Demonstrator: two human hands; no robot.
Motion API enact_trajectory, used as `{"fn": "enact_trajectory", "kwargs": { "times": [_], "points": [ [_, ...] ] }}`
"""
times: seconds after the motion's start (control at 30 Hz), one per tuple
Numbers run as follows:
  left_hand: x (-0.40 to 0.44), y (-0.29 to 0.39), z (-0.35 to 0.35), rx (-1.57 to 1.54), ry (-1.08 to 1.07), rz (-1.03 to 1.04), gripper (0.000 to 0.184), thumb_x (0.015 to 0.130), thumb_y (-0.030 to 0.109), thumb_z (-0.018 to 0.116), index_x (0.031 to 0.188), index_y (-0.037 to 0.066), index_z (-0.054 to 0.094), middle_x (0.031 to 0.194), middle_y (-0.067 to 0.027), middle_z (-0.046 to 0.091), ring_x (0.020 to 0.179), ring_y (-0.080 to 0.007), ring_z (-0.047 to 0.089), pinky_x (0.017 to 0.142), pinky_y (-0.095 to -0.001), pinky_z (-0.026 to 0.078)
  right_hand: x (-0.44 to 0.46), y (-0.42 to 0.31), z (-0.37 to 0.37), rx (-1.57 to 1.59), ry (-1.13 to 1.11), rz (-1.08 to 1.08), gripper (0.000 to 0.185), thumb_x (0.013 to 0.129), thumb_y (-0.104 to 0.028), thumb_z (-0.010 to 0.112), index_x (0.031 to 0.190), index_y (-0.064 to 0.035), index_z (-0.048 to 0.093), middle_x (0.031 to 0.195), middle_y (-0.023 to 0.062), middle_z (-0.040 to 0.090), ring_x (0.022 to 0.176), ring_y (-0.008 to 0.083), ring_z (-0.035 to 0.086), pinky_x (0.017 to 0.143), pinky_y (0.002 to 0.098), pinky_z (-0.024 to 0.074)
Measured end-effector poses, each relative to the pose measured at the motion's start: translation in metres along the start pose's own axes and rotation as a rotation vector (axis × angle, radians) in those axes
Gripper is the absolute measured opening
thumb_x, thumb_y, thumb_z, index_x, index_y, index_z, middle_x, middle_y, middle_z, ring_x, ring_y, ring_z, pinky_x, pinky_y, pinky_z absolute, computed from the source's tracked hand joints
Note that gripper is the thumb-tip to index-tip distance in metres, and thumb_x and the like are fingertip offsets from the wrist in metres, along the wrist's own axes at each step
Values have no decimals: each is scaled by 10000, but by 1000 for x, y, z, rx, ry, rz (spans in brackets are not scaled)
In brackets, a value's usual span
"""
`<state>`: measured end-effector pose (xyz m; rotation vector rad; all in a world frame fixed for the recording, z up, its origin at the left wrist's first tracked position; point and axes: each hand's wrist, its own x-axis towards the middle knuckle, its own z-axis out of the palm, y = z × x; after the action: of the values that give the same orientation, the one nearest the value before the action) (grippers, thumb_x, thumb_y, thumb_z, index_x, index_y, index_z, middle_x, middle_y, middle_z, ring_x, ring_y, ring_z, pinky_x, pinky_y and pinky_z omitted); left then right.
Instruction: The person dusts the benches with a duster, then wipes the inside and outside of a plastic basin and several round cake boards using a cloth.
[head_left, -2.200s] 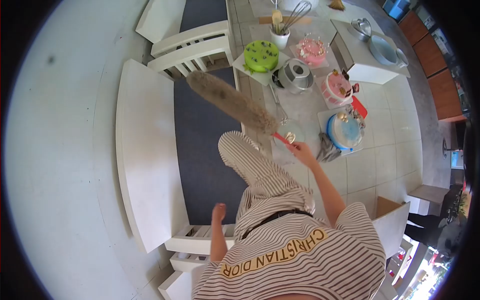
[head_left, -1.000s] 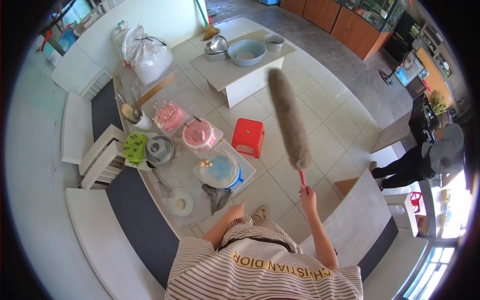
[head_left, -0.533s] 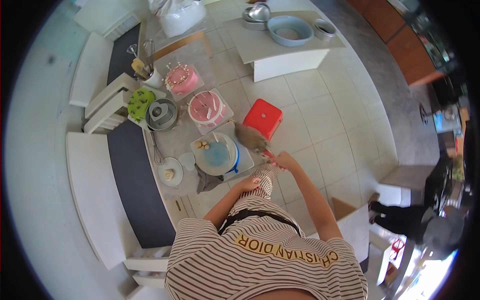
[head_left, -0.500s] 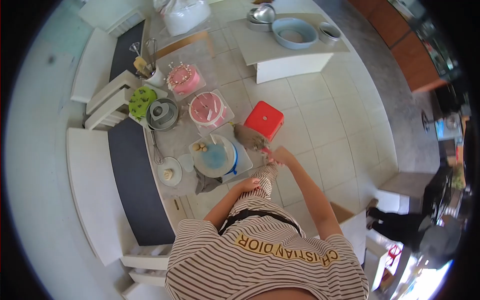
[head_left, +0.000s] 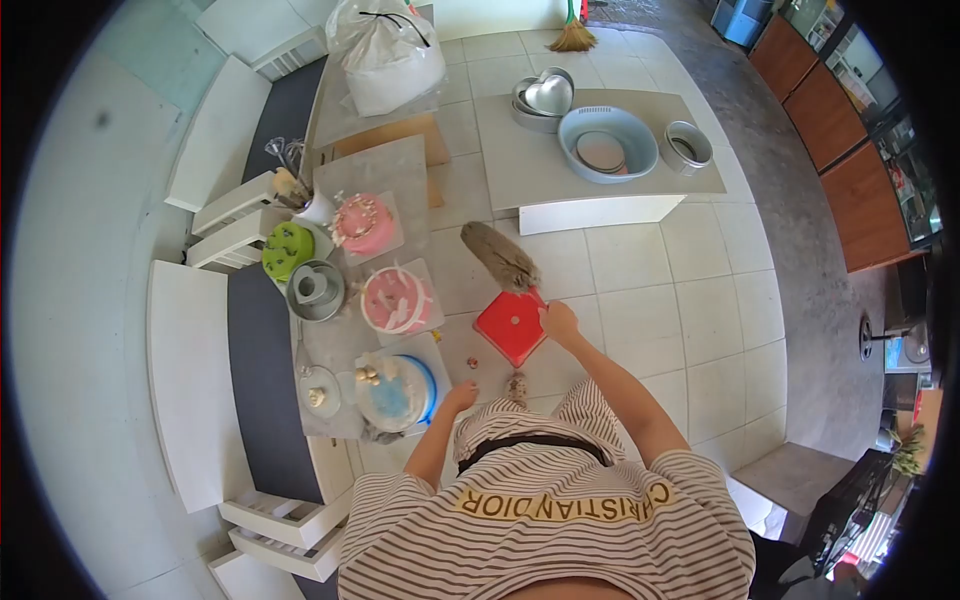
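Note:
My right hand [head_left: 559,323] is closed around the reddish-pink handle of a brown-grey duster [head_left: 498,257]. The fluffy head points up and left, above the floor and by the far corner of a red stool [head_left: 512,330]. Low at my left side, my left hand [head_left: 462,396] has its fingers curled, and nothing shows in them. Nearest to it is a white and blue cake [head_left: 395,392] with a blue band, on the table [head_left: 385,165]. A pink and white cake [head_left: 396,299], a pink cake [head_left: 363,222] and a green cake [head_left: 288,250] stand farther along.
Grey round tins [head_left: 316,291], a white utensil pot [head_left: 315,210] and a small plate [head_left: 318,393] share the table. Ahead, a low table [head_left: 505,170] holds a blue basin [head_left: 608,145] and metal pans [head_left: 549,95]. A white bag [head_left: 385,62] sits at the far end.
My view has moved forward along the table. The duster has gone from beside the blue cake to beyond the red stool. My left hand has left my thigh and is nearer the table.

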<state>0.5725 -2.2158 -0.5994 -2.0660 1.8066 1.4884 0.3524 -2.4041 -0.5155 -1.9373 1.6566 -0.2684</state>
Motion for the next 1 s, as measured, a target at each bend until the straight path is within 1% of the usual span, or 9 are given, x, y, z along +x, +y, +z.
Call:
{"fn": "enact_trajectory", "kwargs": {
  "times": [0.1, 0.17, 0.27, 0.4, 0.47, 0.63, 0.7, 0.83, 1.0],
  "points": [
    [51, -90, 63, 190, -16, 15, 306, 767, 180, 372, 981, 26, 526, 1022, -205, 507, 938, -339, 490, 803, -379, 395, 54, 18, -41, -32, -1, 63, 304, 815, -290, 396, 769, -5, 492, 711, 214, 562, 710, 350, 554, 637, 439, 429],
    [45, -90, 80, 0, 239, 67, 320, 760, 194, 381, 976, 5, 523, 999, -215, 514, 947, -335, 488, 790, -385, 401, 96, 47, -58, -41, -28, 93, 293, 822, -280, 378, 795, -7, 480, 748, 216, 561, 736, 351, 551, 637, 438, 432],
    [11, 41, 55, -212, 370, -597, 321, 754, 214, 408, 979, 19, 525, 931, -217, 544, 898, -337, 518, 753, -405, 414, 152, 114, -50, 0, -121, 197, 284, 835, -232, 334, 966, 5, 422, 883, 210, 545, 834, 345, 542, 681, 422, 439],
    [20, 126, 102, -348, 159, -627, 321, 761, 252, 430, 897, -21, 527, 874, -244, 547, 838, -351, 535, 716, -406, 419, 170, 201, -5, 107, -210, -42, 297, 844, -237, 303, 965, 1, 434, 840, 253, 537, 750, 375, 550, 655, 459, 431],
    [39, 188, 121, -779, 211, -616, 335, 769, 280, 428, 876, -23, 524, 872, -231, 548, 838, -358, 525, 707, -400, 419, 170, 197, -15, 101, -334, -87, 294, 841, -241, 317, 953, 2, 440, 811, 247, 542, 734, 378, 548, 649, 464, 428],
    [93, 243, 141, -435, 203, -418, 353, 776, 294, 401, 892, -17, 523, 858, -221, 549, 850, -365, 510, 722, -403, 408, 182, 211, -94, -42, -511, -301, 300, 839, -278, 351, 892, -4, 461, 734, 211, 558, 689, 368, 547, 617, 465, 423],
    [107, 280, 99, -353, 166, -346, 331, 772, 286, 409, 868, -2, 539, 877, -222, 547, 880, -356, 506, 739, -405, 404, 186, 229, -122, -236, -527, -612, 340, 839, -332, 354, 820, -17, 479, 676, 179, 566, 644, 348, 550, 568, 448, 423],
    [176, 275, 89, -234, 234, -389, 303, 752, 270, 430, 832, 5, 553, 867, -207, 558, 853, -347, 525, 721, -402, 415, 164, 287, -202, -249, -494, -546, 340, 823, -351, 395, 772, -28, 490, 615, 165, 556, 596, 322, 553, 510, 425, 414],
    [300, 226, 142, -31, 128, -203, 297, 729, 258, 458, 843, -1, 550, 903, -214, 549, 870, -342, 525, 736, -402, 414, 108, 343, -310, 258, -74, -59, 268, 833, -292, 426, 773, -40, 495, 503, 119, 478, 457, 242, 487, 440, 357, 356]
  ]
}}
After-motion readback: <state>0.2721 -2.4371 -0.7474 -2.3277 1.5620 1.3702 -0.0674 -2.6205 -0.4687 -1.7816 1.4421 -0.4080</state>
